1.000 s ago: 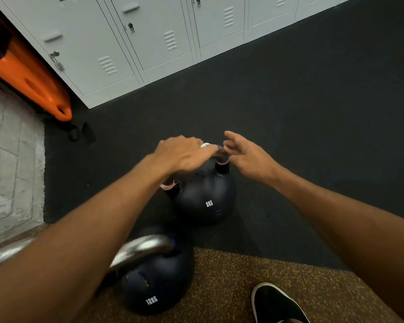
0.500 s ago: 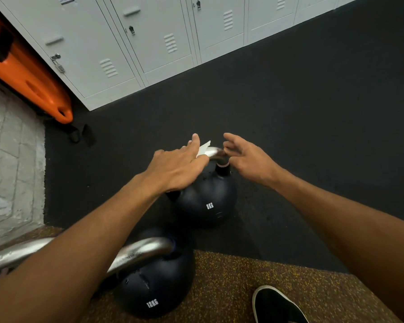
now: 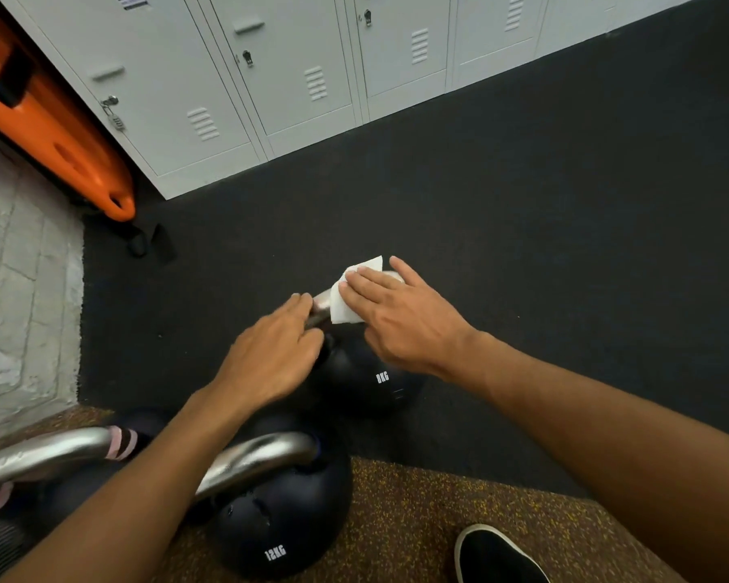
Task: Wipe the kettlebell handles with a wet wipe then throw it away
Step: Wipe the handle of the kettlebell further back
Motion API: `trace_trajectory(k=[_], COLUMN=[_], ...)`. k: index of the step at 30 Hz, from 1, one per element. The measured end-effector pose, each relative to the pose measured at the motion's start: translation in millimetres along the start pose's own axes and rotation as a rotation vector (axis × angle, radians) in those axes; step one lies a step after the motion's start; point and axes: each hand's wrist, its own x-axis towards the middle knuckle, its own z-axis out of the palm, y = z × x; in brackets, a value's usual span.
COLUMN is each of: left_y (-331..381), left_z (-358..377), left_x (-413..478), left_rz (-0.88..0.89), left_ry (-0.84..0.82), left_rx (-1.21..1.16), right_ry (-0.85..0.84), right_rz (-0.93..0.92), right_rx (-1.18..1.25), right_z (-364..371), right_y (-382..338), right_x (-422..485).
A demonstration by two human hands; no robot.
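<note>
In the head view, the right hand [image 3: 400, 313] lies flat, fingers extended, pressing a white wet wipe [image 3: 348, 294] onto the steel handle [image 3: 321, 302] of the 8KG kettlebell [image 3: 371, 382], which stands under both hands. The left hand [image 3: 276, 355] curls around that handle's near end, apparently gripping it, though blur hides the fingertips. A 12KG kettlebell [image 3: 278, 523] sits below the left forearm.

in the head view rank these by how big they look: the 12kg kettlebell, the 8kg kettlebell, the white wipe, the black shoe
1. Black round 12kg kettlebell, though it sits nearest the camera, which inflates it.
2. Black round 8kg kettlebell, partly hidden by the hands.
3. Black shoe with white sole, cut off by the frame edge, so unsure against the 8kg.
4. White wet wipe.
</note>
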Motion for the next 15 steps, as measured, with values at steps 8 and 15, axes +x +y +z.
trace_trajectory(k=[8,15], left_y=[-14,-16], left_z=[16,16], left_x=[-5,-2], left_rz=[0.102,0.152], left_ry=[-0.048,-0.028], left_rx=[0.145,0.238], right_ry=[-0.007,-0.177], right_rz=[0.19,0.184], right_rx=[0.439,0.361], right_z=[-13,-49], right_y=[18,39], right_x=[7,26])
